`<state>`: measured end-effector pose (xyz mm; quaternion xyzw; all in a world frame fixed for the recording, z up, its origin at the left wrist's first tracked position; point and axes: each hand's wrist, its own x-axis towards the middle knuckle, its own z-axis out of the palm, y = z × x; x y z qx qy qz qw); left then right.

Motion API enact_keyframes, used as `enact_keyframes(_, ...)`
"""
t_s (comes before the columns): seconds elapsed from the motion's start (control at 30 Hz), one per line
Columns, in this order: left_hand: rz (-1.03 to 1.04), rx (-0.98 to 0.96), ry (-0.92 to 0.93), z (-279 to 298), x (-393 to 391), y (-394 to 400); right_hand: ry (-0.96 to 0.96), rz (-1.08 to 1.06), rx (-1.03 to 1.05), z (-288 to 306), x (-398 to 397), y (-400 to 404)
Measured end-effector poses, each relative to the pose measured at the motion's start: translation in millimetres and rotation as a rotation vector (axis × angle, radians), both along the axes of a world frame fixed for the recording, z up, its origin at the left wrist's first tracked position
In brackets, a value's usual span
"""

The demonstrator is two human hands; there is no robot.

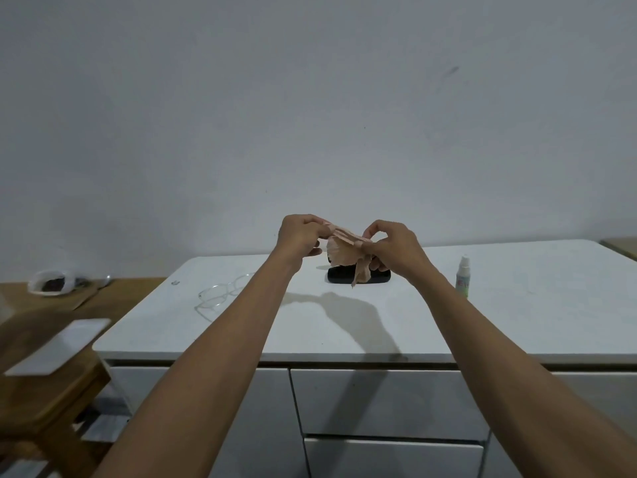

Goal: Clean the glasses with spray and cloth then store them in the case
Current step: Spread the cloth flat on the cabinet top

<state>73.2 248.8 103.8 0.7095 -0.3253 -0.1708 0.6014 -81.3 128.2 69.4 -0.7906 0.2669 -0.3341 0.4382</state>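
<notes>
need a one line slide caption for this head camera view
Both hands, left and right, hold a crumpled peach cloth above the white countertop.

A domestic room, probably in a home. A white cabinet (344,332) with flat drawer fronts (386,401) stands against a plain painted wall (310,98). To its left, a wooden side table (113,291) carries a small white dish (51,281), beside a wooden stool (51,391).
</notes>
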Motion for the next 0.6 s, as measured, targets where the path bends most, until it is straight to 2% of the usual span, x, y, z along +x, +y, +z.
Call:
enact_keyframes(0.13, -0.004, -0.029, -0.037, 2, -1, 1, 0.202, -0.049, -0.192, 3, 2, -3)
enact_keyframes(0.2, -0.022, -0.035, -0.052, 3, -3, 0, 0.232, -0.098, -0.257, 3, 4, -3)
enact_keyframes(0.27, -0.061, -0.019, -0.068, 6, -6, 0, 0.116, -0.067, -0.226, 6, 7, -1)
enact_keyframes(0.37, -0.173, 0.061, -0.091, 10, -12, 1, -0.052, 0.096, -0.083, 14, 10, 6)
enact_keyframes(0.47, -0.238, 0.064, -0.056, 10, -12, 4, -0.101, 0.149, -0.024, 17, 13, 13)
enact_keyframes(0.6, -0.330, 0.127, -0.037, 5, -8, 13, -0.147, 0.088, 0.022, 16, 16, 15)
